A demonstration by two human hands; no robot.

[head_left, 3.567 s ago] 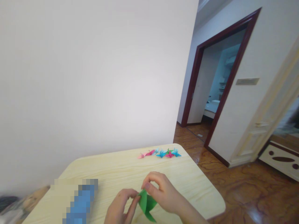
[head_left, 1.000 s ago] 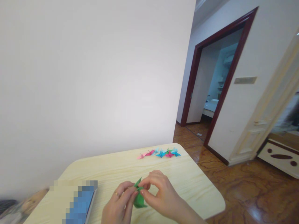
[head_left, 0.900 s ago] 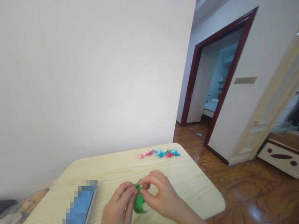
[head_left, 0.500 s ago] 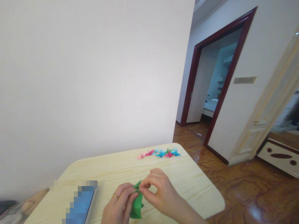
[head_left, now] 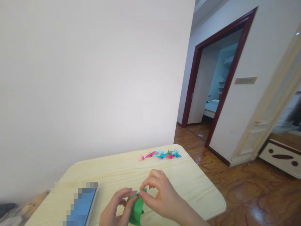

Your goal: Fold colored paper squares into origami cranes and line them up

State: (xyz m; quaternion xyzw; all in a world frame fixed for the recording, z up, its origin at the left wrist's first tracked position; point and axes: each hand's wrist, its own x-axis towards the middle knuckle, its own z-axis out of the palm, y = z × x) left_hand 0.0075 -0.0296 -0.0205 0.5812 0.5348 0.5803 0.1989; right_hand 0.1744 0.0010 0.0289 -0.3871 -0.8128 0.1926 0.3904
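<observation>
A partly folded piece of green paper (head_left: 137,209) is held between my two hands above the near part of the table. My left hand (head_left: 118,205) pinches its left upper edge between thumb and fingers. The thumb and forefinger of my right hand (head_left: 158,194) grip its upper right corner. Some of its folds are hidden behind my fingers. Farther back on the table lie several small folded paper cranes (head_left: 162,154) in pink, red, blue and green, set in a loose row.
The pale wood-grain table (head_left: 105,166) has rounded corners and stands against a white wall (head_left: 94,78). At the left lies a flat device (head_left: 82,207) with a blurred blue screen. A dark red door frame (head_left: 223,113) and a wooden floor (head_left: 246,191) are at the right.
My left hand's fingers have shifted and spread a little on the green paper. The paper's upper end has tilted, its tip now nearer my right fingertips. The paper cranes have stayed put.
</observation>
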